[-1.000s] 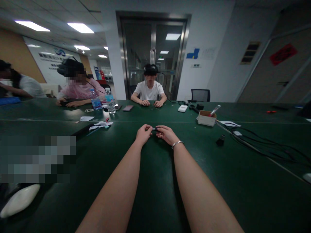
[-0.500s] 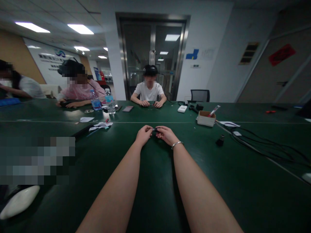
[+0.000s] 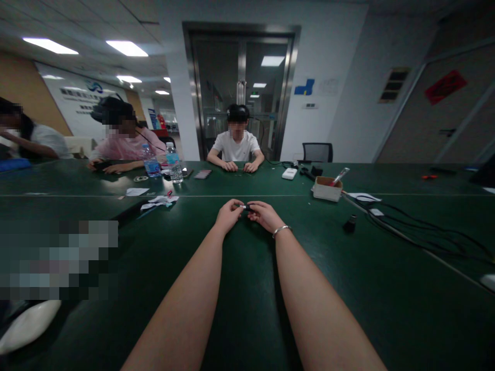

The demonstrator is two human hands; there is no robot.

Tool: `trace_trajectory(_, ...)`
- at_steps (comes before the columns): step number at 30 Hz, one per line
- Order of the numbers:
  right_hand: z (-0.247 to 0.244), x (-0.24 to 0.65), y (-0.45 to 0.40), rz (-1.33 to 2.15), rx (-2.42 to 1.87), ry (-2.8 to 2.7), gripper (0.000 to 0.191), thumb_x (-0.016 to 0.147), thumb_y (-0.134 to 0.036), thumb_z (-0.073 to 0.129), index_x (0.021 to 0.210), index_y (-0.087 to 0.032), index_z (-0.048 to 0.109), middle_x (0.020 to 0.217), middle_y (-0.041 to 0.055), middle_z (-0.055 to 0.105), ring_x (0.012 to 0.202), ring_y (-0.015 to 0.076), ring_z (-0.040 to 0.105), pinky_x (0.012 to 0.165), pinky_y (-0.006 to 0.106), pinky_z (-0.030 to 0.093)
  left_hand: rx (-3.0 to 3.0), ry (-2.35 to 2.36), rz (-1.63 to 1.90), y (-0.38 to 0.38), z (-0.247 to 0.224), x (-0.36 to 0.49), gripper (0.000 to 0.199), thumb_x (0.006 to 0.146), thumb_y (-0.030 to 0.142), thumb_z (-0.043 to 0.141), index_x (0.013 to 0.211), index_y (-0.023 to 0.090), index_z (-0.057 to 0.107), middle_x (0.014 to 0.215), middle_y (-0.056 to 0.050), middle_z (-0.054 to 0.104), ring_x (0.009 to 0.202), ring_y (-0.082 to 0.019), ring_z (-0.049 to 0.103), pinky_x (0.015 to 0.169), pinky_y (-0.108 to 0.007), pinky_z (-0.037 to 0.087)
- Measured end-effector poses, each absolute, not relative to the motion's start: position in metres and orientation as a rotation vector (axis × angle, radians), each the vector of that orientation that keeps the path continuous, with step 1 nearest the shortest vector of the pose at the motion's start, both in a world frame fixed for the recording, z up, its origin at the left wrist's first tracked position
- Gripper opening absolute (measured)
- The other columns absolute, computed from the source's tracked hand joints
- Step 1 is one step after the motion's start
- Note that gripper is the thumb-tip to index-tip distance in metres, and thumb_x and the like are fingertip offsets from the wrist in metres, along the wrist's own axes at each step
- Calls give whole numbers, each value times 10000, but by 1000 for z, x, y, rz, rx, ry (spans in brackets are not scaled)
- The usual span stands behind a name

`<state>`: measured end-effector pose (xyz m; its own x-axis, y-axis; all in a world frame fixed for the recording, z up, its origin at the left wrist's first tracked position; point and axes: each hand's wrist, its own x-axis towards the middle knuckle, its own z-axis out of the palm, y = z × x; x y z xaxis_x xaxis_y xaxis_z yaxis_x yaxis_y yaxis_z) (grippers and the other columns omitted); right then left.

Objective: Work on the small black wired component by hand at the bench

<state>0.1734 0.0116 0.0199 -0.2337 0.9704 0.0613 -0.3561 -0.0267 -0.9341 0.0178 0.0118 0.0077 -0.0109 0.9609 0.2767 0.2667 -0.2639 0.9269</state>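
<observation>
Alignment matters, we judge: fingers (image 3: 234,203) of our left hand (image 3: 228,215) and right hand (image 3: 264,214) pinch a small dark part (image 3: 248,208) at opposite ends, near the desk's (image 3: 249,299) seamed edge.

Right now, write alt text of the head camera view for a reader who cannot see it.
A person's bare left hand and bare right hand, with a silver bracelet, pinch a small black-and-pale object over a dark green table. Across it sits a person in a white shirt; an open beige box stands to the right.
</observation>
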Motion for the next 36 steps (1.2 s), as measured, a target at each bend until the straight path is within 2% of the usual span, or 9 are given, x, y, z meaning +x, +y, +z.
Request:
trace_trajectory(12,20,174,11,1517,-800,-1121,78,762,-94,637,835,-119,640,578,29,623,498,109,584,448,200,471,1558,1320,1293,15,3,17,273,779,420,582,820,153,621,671,-34,652,564,-108,582,521,-210,429)
trace_trajectory(19,21,173,10,1532,-790,-1124,80,760,-106,650,838,-125,650,609,34,638,504,105,585,447,197,469,1649,1414,1233,14,5,15,425,799,557,494,685,168,619,567,-21,623,500,-112,554,514,-219,409)
trace_trajectory(26,21,175,11,1545,-777,-1147,104,763,-126,661,867,-125,662,610,35,640,525,104,586,460,192,467,1684,1491,1194,10,11,16,539,819,618,405,580,178,606,479,-16,582,425,-112,508,483,-232,374)
trace_trajectory(36,20,174,11,1550,-784,-1147,143,747,-128,681,887,-115,662,598,40,639,522,106,584,465,196,458,1712,1539,1249,6,12,16,487,811,597,440,612,183,600,542,-14,601,481,-121,532,508,-239,384)
